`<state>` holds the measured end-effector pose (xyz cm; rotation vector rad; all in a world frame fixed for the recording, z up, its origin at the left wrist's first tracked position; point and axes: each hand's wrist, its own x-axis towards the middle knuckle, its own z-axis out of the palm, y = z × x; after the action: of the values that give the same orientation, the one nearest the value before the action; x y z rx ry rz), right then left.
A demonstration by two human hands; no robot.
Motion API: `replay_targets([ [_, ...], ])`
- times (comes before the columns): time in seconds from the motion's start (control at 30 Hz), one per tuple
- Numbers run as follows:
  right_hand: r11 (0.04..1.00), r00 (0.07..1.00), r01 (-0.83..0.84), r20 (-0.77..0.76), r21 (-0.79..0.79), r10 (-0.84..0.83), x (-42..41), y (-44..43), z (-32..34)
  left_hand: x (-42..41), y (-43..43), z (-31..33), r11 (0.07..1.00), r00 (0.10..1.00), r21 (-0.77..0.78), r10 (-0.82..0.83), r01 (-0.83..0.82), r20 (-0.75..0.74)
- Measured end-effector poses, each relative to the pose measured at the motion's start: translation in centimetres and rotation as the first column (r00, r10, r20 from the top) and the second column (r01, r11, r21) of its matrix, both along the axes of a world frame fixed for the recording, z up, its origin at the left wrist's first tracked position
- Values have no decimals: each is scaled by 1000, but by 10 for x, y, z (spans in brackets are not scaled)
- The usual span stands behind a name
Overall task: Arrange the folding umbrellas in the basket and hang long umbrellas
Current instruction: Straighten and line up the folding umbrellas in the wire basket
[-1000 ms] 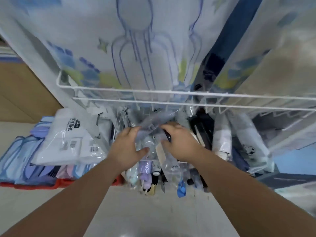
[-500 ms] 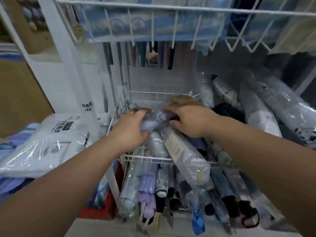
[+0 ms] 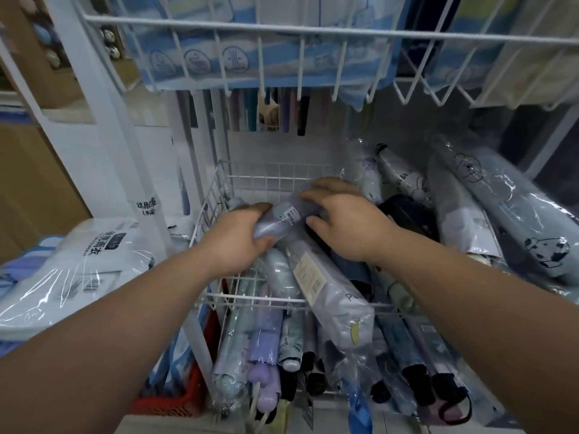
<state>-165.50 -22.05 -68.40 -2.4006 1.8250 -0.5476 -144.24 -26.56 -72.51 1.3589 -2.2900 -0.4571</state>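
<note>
While left hand (image 3: 238, 242) and right hand (image 3: 341, 225) grip one wrapped umbrella (image 3: 282, 218), the white wire basket (image 3: 266, 297) beneath lies packed.

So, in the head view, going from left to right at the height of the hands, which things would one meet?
Bagged raincoats → left hand → wrapped folding umbrella, gripped by both hands → right hand → black umbrella → grey dog-print umbrella.

Left grip (image 3: 238, 242) and right grip (image 3: 341, 220) both hold a plastic-wrapped lavender folding umbrella (image 3: 283, 216) over the white wire basket (image 3: 282, 300). Basket holds more wrapped umbrellas (image 3: 332, 292), packed side by side.
</note>
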Motion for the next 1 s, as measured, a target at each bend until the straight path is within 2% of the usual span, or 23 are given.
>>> replay_targets([
  [0.13, 1000, 996, 24, 82, -15, -22, 3, 10, 18, -6, 6, 20, 993, 984, 118, 7, 14, -175],
  [0.2, 997, 992, 67, 108, -49, -61, 7, 15, 24, -9, 12, 26, 970, 944, 240, 47, 35, -325],
  [0.3, 985, 955, 155, 265, -74, -130, 15, 14, 21, -14, 21, 30, 873, 761, 460, 185, 163, -622],
  [0.33, 990, 927, 137, 354, -22, -120, 17, 12, 19, -16, 23, 30, 841, 697, 502, 237, 200, -676],
  [0.4, 992, 865, 0, 498, 128, -64, 22, 14, 17, -21, 25, 31, 796, 577, 553, 337, 248, -744],
  [0.47, 961, 838, -150, 546, 233, -2, 19, 15, 11, -28, 25, 31, 772, 461, 567, 408, 287, -788],
  [0.53, 931, 893, -197, 448, 307, 41, 15, 23, 10, -36, 24, 29, 761, 381, 583, 468, 286, -797],
  [0.63, 927, 978, -135, 195, 350, 69, 9, 33, 11, -45, 26, 26, 726, 347, 617, 519, 303, -781],
  [0.7, 946, 990, -100, 121, 307, 66, 7, 35, 9, -52, 30, 27, 717, 330, 617, 525, 324, -784],
  [0.83, 985, 988, -78, 142, 157, 55, 5, 37, 6, -57, 36, 30, 708, 321, 605, 514, 365, -795],
  [1.0, 997, 944, -58, 326, 48, 39, -2, 35, 3, -56, 40, 32, 678, 314, 590, 500, 438, -807],
])
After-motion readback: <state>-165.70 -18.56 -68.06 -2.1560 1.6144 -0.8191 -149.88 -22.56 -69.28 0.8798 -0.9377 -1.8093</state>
